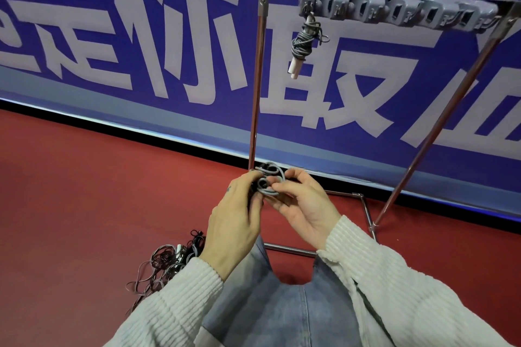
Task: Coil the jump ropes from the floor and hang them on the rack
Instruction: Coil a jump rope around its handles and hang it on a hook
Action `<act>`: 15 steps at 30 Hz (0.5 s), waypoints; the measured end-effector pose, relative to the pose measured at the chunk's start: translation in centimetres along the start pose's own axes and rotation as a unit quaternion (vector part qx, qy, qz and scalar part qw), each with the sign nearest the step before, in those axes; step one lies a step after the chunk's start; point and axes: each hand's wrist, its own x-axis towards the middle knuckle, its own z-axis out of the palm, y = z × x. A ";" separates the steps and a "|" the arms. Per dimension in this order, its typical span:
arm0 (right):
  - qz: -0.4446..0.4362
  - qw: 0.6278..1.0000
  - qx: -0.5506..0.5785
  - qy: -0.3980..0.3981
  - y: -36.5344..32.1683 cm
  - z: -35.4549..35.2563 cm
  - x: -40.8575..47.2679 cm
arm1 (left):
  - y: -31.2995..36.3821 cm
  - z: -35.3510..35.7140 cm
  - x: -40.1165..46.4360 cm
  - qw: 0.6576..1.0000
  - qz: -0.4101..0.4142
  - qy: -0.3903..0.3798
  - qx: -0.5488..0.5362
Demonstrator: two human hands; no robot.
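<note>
— being wound between both hands, a grey jump rope [267, 180] is held in front of the rack [258, 79]; the left hand [235, 222] fingers are curled round it.
— and the right hand [303, 205]?
— its loops are pinched between thumb and fingers. a coiled rope [306, 39] is hung from the grey hook strip [394, 11], and a dark tangle of ropes [166, 259] is left on the red floor [84, 191].
</note>
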 end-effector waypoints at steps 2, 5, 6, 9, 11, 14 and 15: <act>-0.034 0.995 -0.093 0.004 -0.1 0.1 0.0 | -0.1 0.5 0.1 1.000 0.003 0.011 0.013; -0.095 0.955 -0.280 0.009 -0.2 -0.2 0.4 | -0.2 0.8 0.3 0.998 0.006 0.003 0.066; -0.111 0.935 -0.337 0.014 -0.3 -0.3 0.5 | -0.1 0.8 0.2 0.996 0.010 -0.002 0.083; -0.143 0.880 -0.453 0.028 -0.1 -0.9 1.0 | 0.0 0.9 0.1 0.994 0.015 -0.010 0.111; -0.160 0.839 -0.518 0.048 0.2 -1.4 1.1 | -0.2 1.0 0.1 0.991 0.021 -0.005 0.132; -0.173 0.790 -0.587 0.046 0.4 -1.9 1.0 | -0.4 1.0 -0.1 0.987 0.022 -0.019 0.158; -0.176 0.778 -0.603 0.040 0.4 -2.0 1.1 | -0.4 1.0 -0.2 0.986 0.023 -0.027 0.163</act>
